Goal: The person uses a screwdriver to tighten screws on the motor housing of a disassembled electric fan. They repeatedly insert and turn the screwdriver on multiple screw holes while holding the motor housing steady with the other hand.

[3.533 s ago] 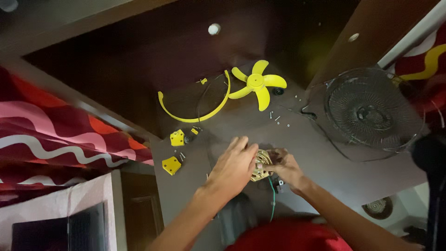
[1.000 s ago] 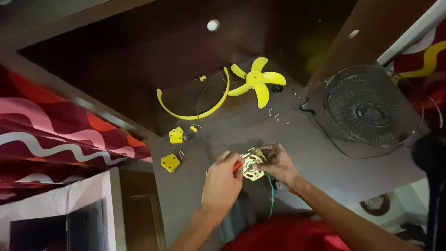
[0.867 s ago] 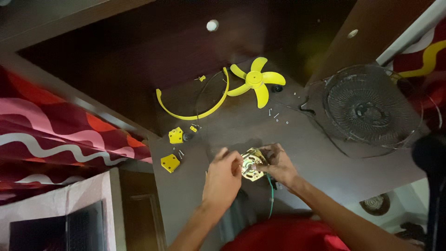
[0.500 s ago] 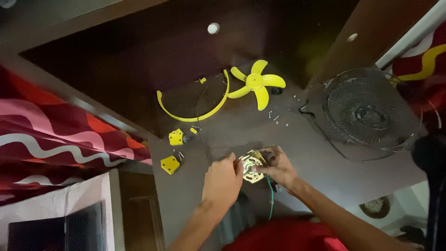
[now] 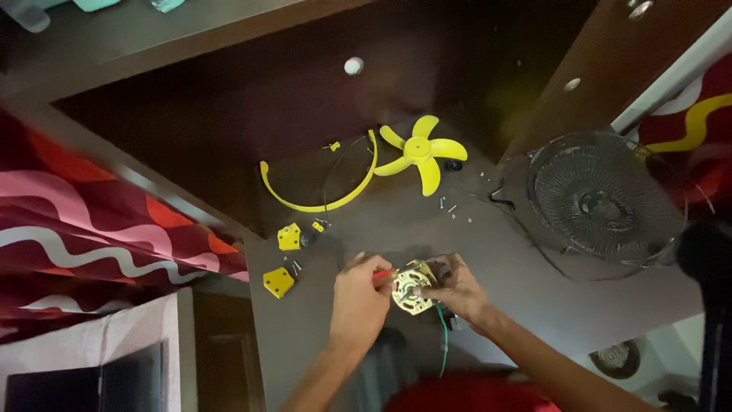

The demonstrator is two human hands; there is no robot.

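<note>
A small fan motor (image 5: 412,287) with a yellowish metal frame sits near the front of the dark table (image 5: 503,267). My right hand (image 5: 456,285) grips it from the right side. My left hand (image 5: 361,295) holds a thin red-handled tool (image 5: 383,274), its tip against the motor's left side. A green wire (image 5: 441,342) hangs down from under the motor.
A yellow five-blade fan propeller (image 5: 419,155) and a curved yellow guard ring (image 5: 320,200) lie further back. Two yellow plastic pieces (image 5: 284,259) and loose screws (image 5: 451,206) lie around. A black wire fan grille (image 5: 597,198) rests at the right. Red patterned cloth (image 5: 91,229) lies at the left.
My left hand, which covered the motor earlier, has drawn back to its left side and now holds the red tool against it. My right hand keeps the motor steady.
</note>
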